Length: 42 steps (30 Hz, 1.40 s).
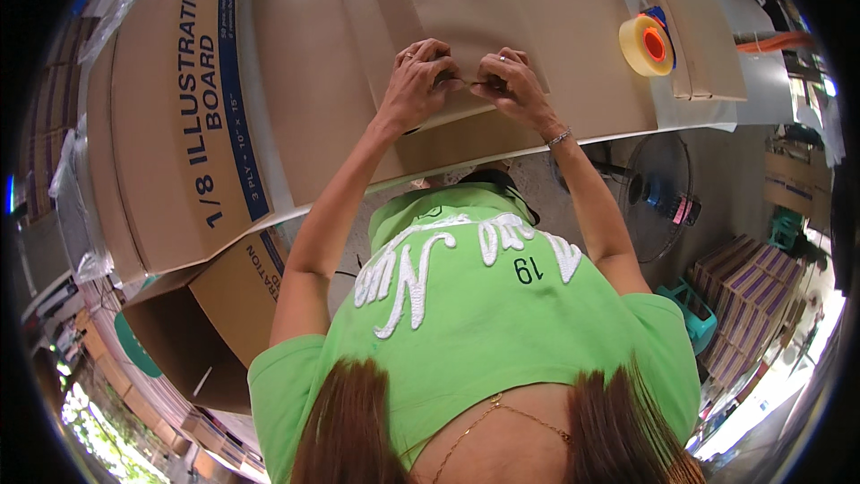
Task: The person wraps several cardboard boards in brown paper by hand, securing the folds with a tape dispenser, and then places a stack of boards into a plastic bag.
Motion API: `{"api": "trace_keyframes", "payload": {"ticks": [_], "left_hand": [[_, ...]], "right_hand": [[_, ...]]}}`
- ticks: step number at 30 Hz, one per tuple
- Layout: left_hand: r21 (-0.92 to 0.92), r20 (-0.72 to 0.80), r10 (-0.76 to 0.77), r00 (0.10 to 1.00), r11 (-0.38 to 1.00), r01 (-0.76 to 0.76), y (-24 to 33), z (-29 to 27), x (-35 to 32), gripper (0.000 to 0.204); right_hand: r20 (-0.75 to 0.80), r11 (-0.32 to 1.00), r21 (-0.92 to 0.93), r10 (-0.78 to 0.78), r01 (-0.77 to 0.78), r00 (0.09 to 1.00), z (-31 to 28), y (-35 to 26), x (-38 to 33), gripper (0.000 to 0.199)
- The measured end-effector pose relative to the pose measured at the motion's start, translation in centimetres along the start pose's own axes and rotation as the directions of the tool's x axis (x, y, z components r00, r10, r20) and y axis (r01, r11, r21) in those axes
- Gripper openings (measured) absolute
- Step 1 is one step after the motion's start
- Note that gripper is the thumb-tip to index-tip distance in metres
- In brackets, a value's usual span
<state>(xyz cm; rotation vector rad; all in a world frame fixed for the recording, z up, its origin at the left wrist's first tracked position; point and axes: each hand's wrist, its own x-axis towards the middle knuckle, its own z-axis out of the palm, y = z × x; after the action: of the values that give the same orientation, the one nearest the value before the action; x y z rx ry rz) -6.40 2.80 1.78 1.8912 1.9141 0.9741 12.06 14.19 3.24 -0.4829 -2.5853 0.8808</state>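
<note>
Both hands are over a flat piece of brown cardboard (430, 139) at the table's near edge. My left hand (421, 81) is closed, its fingers curled and thumb tip pointing inward. Close beside it, my right hand (512, 85) is likewise closed, with a pinch facing the left one. Whatever lies between the fingertips is too small and hidden to name. More brown cardboard (296, 54) spreads beneath and beyond the hands. To the right sits a roll of clear yellowish tape (634, 47) with an orange core and a blue part behind it.
A large printed carton (148, 125) stands on the left, with an open carton (215, 314) below it. Flat cardboard (690, 27) lies at the right. Under the table edge, a fan (658, 193) stands on the floor near a teal stool (690, 314) and a striped stack (743, 305).
</note>
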Motion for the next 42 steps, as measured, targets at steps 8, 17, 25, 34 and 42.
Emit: {"api": "trace_keyframes", "payload": {"ticks": [8,17,25,34,42], "left_hand": [[-0.051,0.006,-0.012,1.0,0.999,0.013,-0.6,-0.4,-0.3,0.022],[0.392,0.175,0.091,0.98,0.907,-0.155,-1.1,-3.0,-7.4,0.073],[0.661,-0.057,0.338,0.939,0.718,-0.219,-3.0,0.5,-8.5,0.064],[0.628,-0.13,0.307,0.943,0.761,-0.161,-2.1,0.4,-8.2,0.058],[0.758,0.029,0.269,0.963,0.621,-0.197,-1.4,-0.3,-8.3,0.058]], "right_hand": [[0.228,0.956,0.001,-0.285,0.293,0.931,-0.6,1.6,3.0,0.017],[0.193,0.964,0.031,-0.265,0.264,0.945,-0.4,2.3,2.6,0.018],[0.2,0.971,0.059,-0.238,0.231,0.951,-1.0,1.5,2.7,0.016],[0.175,0.973,0.026,-0.232,0.231,0.957,-0.6,1.8,2.5,0.015],[0.141,0.969,-0.033,-0.238,0.245,0.961,-0.3,1.5,2.5,0.017]]}}
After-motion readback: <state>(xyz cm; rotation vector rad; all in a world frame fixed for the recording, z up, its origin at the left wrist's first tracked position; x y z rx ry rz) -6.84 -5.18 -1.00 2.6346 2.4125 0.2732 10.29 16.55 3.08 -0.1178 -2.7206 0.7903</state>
